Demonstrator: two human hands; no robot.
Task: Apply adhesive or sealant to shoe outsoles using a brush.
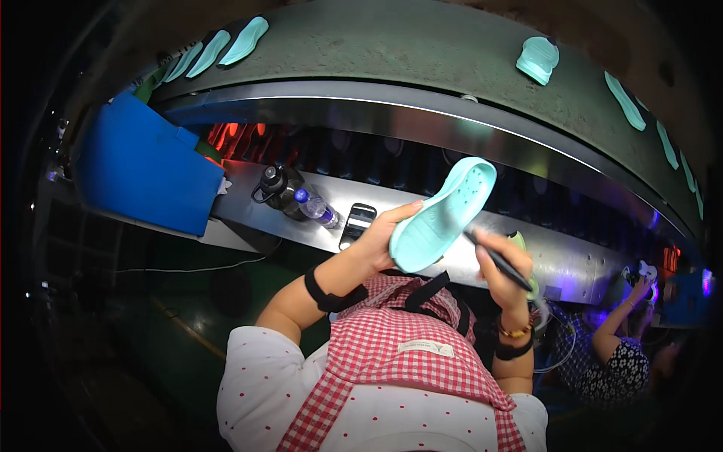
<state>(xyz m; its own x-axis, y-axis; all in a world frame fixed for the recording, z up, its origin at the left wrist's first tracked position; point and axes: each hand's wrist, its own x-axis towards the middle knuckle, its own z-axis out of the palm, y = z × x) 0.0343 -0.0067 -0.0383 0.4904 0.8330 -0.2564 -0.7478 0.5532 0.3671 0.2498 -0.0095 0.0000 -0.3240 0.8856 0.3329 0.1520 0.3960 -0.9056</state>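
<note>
A mint-green foam clog (440, 218) is held up in front of me, tilted, with small holes at its far end and its hollow inside facing up. My left hand (379, 239) grips it by the near left edge. Close to the clog's right side, my right hand (506, 265) is closed round a black pen-shaped tool (503, 260). The tool's thin end points toward the clog; whether it touches cannot be made out. Behind the right hand, a pale yellow-green item (518, 241) is partly hidden.
A metal ledge (407, 200) carries a dark bottle (282, 190), a clear bottle (316, 209) and a black device (358, 224). Beyond, a conveyor belt (392, 53) bears several mint pieces (538, 59). A blue housing (151, 166) stands left. Another person (614, 354) works at right.
</note>
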